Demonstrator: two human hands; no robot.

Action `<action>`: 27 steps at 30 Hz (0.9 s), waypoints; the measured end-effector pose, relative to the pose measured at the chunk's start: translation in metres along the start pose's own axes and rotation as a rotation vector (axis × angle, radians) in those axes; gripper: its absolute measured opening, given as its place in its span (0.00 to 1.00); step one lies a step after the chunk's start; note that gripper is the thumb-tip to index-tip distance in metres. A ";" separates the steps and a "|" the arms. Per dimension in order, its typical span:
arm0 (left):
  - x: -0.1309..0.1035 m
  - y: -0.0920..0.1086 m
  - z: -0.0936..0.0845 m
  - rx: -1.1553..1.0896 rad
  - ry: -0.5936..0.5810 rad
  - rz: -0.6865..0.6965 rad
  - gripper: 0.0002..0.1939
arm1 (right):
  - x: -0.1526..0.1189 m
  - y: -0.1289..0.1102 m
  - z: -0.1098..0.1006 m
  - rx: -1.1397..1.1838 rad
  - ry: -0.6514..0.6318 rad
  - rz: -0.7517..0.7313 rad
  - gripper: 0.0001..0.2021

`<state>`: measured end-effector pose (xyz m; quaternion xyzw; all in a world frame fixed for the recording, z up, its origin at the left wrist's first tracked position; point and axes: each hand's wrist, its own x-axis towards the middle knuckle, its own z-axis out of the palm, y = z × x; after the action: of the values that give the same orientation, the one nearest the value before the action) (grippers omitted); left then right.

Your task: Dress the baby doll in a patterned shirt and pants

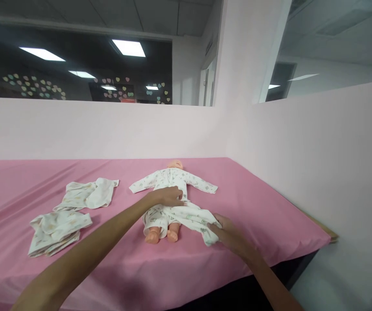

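Note:
A baby doll (pixel 173 233) lies on its back, bare feet toward me, wearing a white printed long-sleeved baby garment (pixel 170 174). My left hand (pixel 169 196) rests over the doll's waist with its fingers curled closed on the garment's fabric; what is under the fingers is partly hidden. Off to the right, my right hand (pixel 226 231) grips the end of a loose, bunched part of the printed white cloth (pixel 195 217). That part stretches from the doll's lower body toward my right hand. Both garment sleeves lie spread outward.
A pink cloth (pixel 253 207) covers the table. On the left lie a folded white printed garment (pixel 58 229) and another loosely folded white one (pixel 90 193) behind it. White walls (pixel 108 129) with windows border the back and right. The table's front edge runs below my hands.

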<state>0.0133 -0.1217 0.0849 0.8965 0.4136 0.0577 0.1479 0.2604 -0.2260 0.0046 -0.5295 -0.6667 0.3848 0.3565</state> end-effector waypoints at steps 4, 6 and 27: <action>-0.003 -0.003 0.001 -0.005 -0.067 -0.074 0.13 | 0.008 0.005 -0.009 0.006 0.100 0.081 0.12; -0.010 -0.004 -0.001 -0.055 -0.053 -0.083 0.13 | 0.008 0.006 -0.013 -0.024 0.056 0.103 0.12; -0.043 -0.016 -0.024 -1.162 0.063 -0.122 0.12 | 0.098 -0.116 0.000 -0.236 -0.313 -0.423 0.08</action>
<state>-0.0314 -0.1396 0.1032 0.6410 0.3691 0.2929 0.6059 0.1926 -0.1467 0.1144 -0.3505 -0.8495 0.2987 0.2575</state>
